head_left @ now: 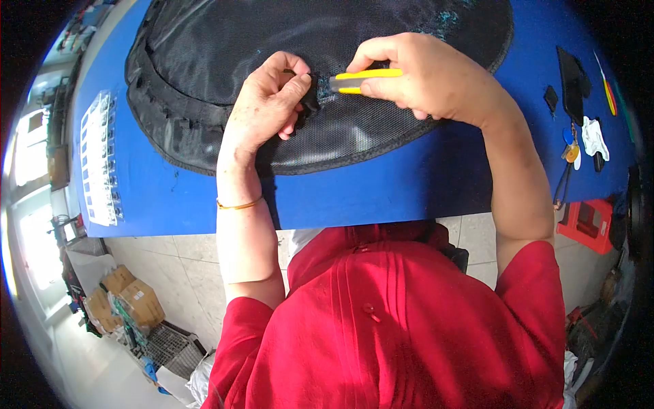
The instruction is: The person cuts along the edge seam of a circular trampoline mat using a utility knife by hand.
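A large black mesh fabric piece (354, 136) with a dark bound edge lies on the blue table. My left hand (269, 99) is closed, pinching a bit of black fabric (310, 95) between thumb and fingers. Just to the right, my right hand (432, 78) grips a small yellow-and-grey hand tool (375, 82); its exact kind cannot be made out. The tool's grey end points left, close to the pinched fabric. Blue-green thread bits (323, 87) show on the mesh between both hands, and more thread bits (446, 24) lie near its top.
On the blue table (184, 204), a clear plastic strip tray (100, 160) stands at left. At right lie a black flat object (569, 82), keys (571, 150), a crumpled white tissue (595, 140) and a yellow-red tool (608, 95). A red stool (587, 225) and cardboard boxes (139, 303) are on the floor.
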Tool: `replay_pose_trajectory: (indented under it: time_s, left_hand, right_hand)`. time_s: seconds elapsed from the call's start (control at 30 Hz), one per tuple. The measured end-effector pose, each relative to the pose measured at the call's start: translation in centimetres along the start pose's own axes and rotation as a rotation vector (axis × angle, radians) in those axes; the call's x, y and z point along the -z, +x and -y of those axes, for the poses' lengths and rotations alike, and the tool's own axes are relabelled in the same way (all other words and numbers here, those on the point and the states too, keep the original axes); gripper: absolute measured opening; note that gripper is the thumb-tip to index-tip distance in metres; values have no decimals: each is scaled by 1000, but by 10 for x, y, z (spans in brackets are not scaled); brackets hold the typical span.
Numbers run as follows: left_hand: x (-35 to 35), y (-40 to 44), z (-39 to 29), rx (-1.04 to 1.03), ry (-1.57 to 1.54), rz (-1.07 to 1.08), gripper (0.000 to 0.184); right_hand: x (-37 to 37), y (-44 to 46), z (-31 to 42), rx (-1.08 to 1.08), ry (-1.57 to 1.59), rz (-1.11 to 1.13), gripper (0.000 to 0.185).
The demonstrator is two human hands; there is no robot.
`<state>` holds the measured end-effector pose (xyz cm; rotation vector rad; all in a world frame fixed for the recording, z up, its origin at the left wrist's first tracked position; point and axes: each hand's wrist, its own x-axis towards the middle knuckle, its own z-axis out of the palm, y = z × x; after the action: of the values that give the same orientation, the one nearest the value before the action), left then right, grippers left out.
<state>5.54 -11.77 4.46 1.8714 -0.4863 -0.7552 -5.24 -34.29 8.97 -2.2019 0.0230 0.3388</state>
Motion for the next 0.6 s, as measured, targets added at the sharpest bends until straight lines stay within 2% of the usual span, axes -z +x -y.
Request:
replay_pose_trajectory:
  time_s: [0.23, 0.43, 0.6]
  left_hand:
    - [-5, -1, -4, -1, 10, -14, 14]
    - [-12, -1, -7, -13, 109, -105, 17]
    - [-7, 0, -13, 69, 136, -67, 21]
  right_hand:
    - [-2, 1, -11, 83, -21, -136, 21]
    - [-4, 1, -11, 83, -64, -155, 21]
    - [-3, 1, -12, 110, -50, -146, 21]
